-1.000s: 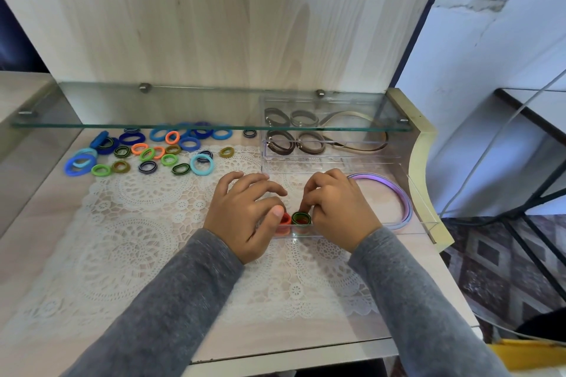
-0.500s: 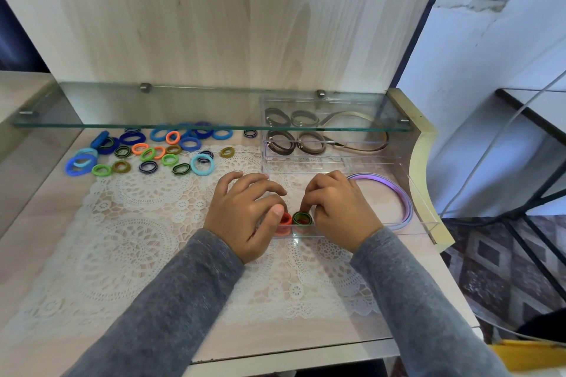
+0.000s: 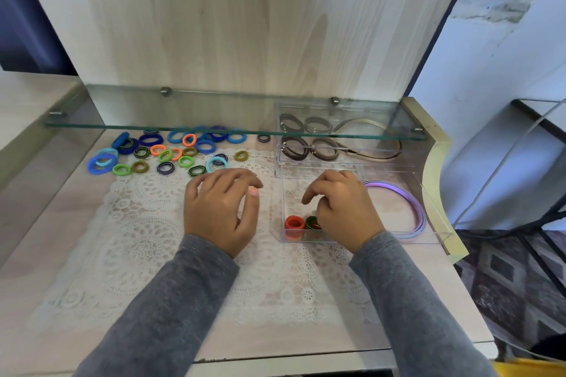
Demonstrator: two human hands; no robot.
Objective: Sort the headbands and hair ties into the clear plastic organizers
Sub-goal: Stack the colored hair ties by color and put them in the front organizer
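Observation:
A clear organizer [image 3: 432, 214] sits on the desk at the right. It holds a red hair tie [image 3: 294, 222], a dark green hair tie [image 3: 311, 221] and a purple headband [image 3: 412, 205]. My right hand [image 3: 343, 208] hovers over this organizer with loosely curled fingers, its thumb against the green tie and partly hiding it. My left hand [image 3: 220, 208] is outside the organizer, left of it, over the lace, fingers spread and holding nothing. Several loose coloured hair ties [image 3: 171, 153] lie at the back left.
A second clear organizer [image 3: 352, 166] behind the first holds brown hair ties [image 3: 295, 148] and a beige headband [image 3: 382, 156]. A glass shelf [image 3: 183, 129] overhangs the back of the desk. A white lace doily [image 3: 147, 223] covers the desk middle. The desk edge drops off at right.
My left hand has let go of the red hair tie and drawn back left out of the organizer. My right hand's fingers have loosened above the green tie.

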